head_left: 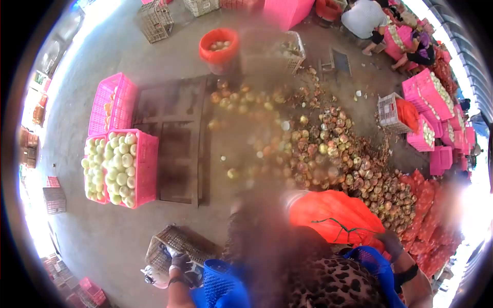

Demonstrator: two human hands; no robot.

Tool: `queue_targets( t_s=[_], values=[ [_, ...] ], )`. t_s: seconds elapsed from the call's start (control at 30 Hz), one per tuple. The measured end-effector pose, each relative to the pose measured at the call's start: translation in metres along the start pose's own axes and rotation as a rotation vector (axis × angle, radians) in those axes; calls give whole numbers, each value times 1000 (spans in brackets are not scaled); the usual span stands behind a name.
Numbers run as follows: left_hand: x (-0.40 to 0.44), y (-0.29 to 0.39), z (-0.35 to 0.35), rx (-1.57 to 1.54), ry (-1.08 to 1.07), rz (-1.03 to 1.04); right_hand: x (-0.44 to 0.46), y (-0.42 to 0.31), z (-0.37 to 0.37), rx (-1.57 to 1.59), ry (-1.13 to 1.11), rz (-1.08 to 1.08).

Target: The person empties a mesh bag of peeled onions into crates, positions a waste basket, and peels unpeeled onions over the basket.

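Observation:
My left hand (180,262), in a grey glove, is at the lower left beside a worn crate (172,251). Its fingers look curled at some whitish items there, but what they hold is unclear. A white object (154,276) lies just past that hand. My right hand (392,245), gloved too, grips the edge of a full orange mesh bag (331,213). A green string (336,224) lies across this bag. Behind the bag spreads a heap of unpeeled onions (359,169). Smudges on the lens blur the middle.
Pink crates of peeled onions (121,169) stand at left by a dark metal floor plate (177,143). An orange-lined bucket (220,49) is at the back. Red mesh sacks (429,220) lie at right. People (364,20) sit working at the far right near stacked pink crates (429,95).

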State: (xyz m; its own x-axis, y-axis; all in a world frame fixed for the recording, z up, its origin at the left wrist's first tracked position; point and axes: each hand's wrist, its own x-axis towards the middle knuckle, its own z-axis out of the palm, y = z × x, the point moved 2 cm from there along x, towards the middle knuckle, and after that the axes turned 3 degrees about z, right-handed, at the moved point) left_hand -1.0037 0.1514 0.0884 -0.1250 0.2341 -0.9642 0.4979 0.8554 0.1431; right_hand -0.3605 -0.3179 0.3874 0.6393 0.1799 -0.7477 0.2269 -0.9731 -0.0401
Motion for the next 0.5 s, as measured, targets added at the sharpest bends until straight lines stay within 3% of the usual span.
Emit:
queue_targets(
  t_s=[0.13,0.17,0.23,0.27,0.43,0.47,0.5],
  values=[
    [22,8,-17,-115,-67,81,-11,-68,-23,371,33,43],
    [8,23,-13,-66,37,64,-18,-90,-31,465,36,39],
    [43,16,-37,-58,-31,54,-12,-113,-40,339,49,-202],
    [48,18,-41,-1,46,53,-13,-146,-54,209,53,-264],
    [120,47,-62,-123,3,2,-5,-301,-88,28,-1,-133],
    [127,75,-66,561,-35,444,2,-323,-86,-60,-14,-133],
    [159,90,-65,707,-18,686,13,-349,-86,-94,8,-162]
  ],
)
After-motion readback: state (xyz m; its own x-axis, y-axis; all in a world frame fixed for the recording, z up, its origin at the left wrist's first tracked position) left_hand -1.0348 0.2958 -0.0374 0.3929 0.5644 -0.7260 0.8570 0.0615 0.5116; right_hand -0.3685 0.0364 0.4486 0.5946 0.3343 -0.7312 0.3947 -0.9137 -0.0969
